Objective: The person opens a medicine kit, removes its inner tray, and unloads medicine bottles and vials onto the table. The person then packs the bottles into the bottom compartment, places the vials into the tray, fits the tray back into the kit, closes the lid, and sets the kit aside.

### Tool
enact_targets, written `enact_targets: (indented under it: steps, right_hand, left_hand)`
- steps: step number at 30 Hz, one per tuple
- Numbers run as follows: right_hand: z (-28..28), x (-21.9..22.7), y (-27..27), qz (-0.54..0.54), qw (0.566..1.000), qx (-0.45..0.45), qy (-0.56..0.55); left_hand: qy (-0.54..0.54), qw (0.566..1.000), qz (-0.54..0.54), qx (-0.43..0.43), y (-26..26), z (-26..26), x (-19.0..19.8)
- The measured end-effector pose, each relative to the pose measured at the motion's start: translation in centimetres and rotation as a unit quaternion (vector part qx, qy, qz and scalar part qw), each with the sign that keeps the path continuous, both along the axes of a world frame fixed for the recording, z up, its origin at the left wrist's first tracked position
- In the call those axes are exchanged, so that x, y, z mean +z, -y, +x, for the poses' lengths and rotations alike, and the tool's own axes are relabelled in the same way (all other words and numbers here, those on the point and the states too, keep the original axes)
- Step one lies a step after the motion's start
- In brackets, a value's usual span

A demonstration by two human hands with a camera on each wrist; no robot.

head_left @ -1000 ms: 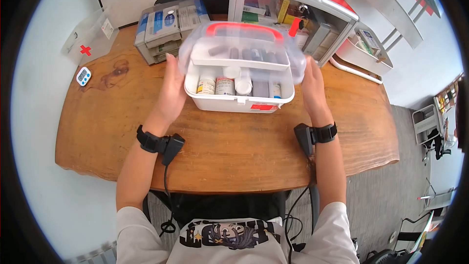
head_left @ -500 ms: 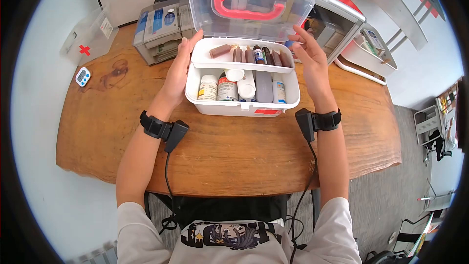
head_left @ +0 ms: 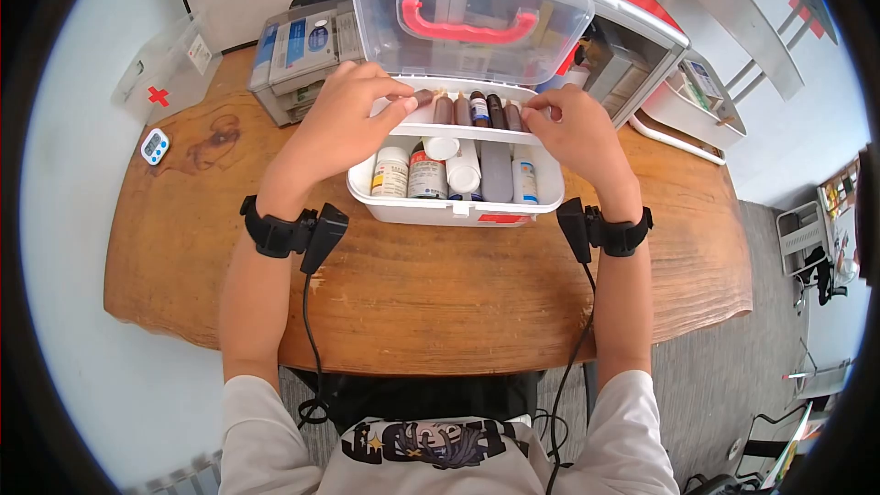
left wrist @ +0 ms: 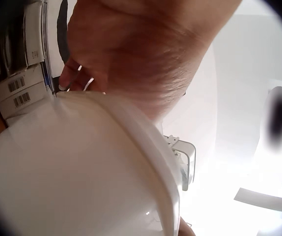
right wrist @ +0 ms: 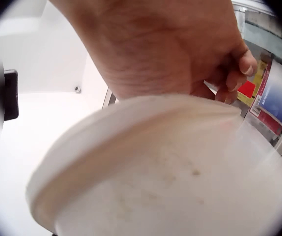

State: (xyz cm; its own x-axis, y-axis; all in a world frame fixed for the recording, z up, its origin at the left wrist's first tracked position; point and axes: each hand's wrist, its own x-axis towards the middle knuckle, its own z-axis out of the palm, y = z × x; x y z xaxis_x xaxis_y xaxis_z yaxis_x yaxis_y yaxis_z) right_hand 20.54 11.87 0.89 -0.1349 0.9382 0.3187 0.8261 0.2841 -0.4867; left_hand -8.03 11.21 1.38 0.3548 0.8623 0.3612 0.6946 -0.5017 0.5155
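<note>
A white medicine box stands on the table with its clear lid raised. Its upper tray carries several small brown bottles. My left hand reaches over the tray's left end, thumb and forefinger about the end of a brown bottle lying on its side. At the tray's right end, my right hand has bent fingers close by the rightmost bottles; I cannot tell what they grip. Both wrist views show the box's white side under the palm, fingertips partly hidden.
White medicine jars and a grey case fill the lower compartment. Behind left stands a clear drawer box; behind right, a red-topped cabinet. A small timer lies on the wooden table at left.
The lid has swung up and back, uncovering the tray and jars. From the box's sides, both hands have come inward over the tray's two ends.
</note>
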Motion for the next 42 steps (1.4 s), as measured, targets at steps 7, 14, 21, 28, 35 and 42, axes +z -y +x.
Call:
enact_targets:
  steps: [7, 14, 21, 28, 35, 42]
  right_hand:
    - [-0.2, 0.9, -0.3, -0.034, 0.999, 0.016, 0.007]
    - [0.9, 1.2, -0.7, -0.049, 0.976, 0.063, -0.202]
    - [6.5, 0.1, -0.5, -0.087, 0.947, 0.025, -0.308]
    - [8.9, -6.3, -0.8, -0.041, 0.996, -0.074, -0.029]
    - [8.4, -5.6, -0.5, -0.067, 0.992, -0.099, 0.048]
    - [9.8, -6.4, -0.5, -0.045, 0.993, -0.107, 0.005]
  left_hand:
    - [-0.098, 0.995, -0.021, 0.012, -2.4, 0.6, 0.8]
    - [0.057, 0.99, -0.131, 0.015, -2.1, -0.5, 0.7]
    - [0.287, 0.953, -0.086, 0.047, -0.4, -6.6, -2.9]
    - [0.188, 0.972, -0.133, 0.043, 0.8, -10.6, -8.3]
    - [0.243, 0.961, -0.123, 0.054, 0.3, -13.0, -10.3]
    - [0.155, 0.974, -0.112, 0.124, 0.2, -13.5, -9.8]
